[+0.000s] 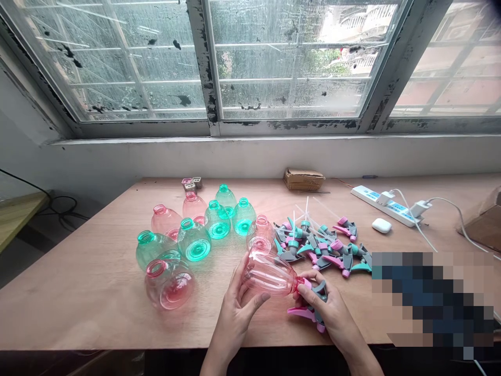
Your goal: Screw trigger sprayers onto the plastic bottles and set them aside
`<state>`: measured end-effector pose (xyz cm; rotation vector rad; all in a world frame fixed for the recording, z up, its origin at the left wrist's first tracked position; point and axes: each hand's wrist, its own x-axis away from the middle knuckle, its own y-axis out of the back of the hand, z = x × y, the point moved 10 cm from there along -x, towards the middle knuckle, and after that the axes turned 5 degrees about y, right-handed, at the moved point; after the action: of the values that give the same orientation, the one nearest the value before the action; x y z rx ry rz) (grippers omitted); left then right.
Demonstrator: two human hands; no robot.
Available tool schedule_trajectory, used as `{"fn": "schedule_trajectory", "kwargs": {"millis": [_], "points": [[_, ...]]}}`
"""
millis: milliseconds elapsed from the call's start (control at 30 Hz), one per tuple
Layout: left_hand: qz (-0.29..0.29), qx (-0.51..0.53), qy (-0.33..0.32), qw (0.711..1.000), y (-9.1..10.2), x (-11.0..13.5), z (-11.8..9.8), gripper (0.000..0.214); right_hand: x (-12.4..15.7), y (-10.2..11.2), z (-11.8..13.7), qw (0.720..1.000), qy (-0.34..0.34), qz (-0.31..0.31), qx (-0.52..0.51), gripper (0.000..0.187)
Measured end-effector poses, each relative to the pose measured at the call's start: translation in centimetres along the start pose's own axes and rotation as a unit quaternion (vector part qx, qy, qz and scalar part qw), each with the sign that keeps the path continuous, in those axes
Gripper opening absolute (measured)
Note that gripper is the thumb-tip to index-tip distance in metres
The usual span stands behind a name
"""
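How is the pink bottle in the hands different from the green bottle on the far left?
The held bottle is pink; the far-left bottle is green. The held bottle lies sideways in the left hand; the far-left bottle rests on the table, untouched. The held bottle has a spray head at its neck, gripped by the right hand; the far-left bottle's neck is open. Both are round, see-through plastic.

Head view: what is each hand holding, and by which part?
Left hand grips the pink bottle around its body; right hand grips the spray trigger at the bottle's neck.
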<state>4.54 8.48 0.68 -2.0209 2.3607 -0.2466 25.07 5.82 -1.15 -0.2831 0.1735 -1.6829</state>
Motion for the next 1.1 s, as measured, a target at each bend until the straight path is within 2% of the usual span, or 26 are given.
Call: {"fn": "schedule_trajectory", "kwargs": {"millis": [1100], "points": [[0.015,0.003,0.008,1.0,-0.62,-0.1,-0.1,0.081,-0.16,0.15,-0.21,1.0,0.008,0.014,0.009,0.046]]}}
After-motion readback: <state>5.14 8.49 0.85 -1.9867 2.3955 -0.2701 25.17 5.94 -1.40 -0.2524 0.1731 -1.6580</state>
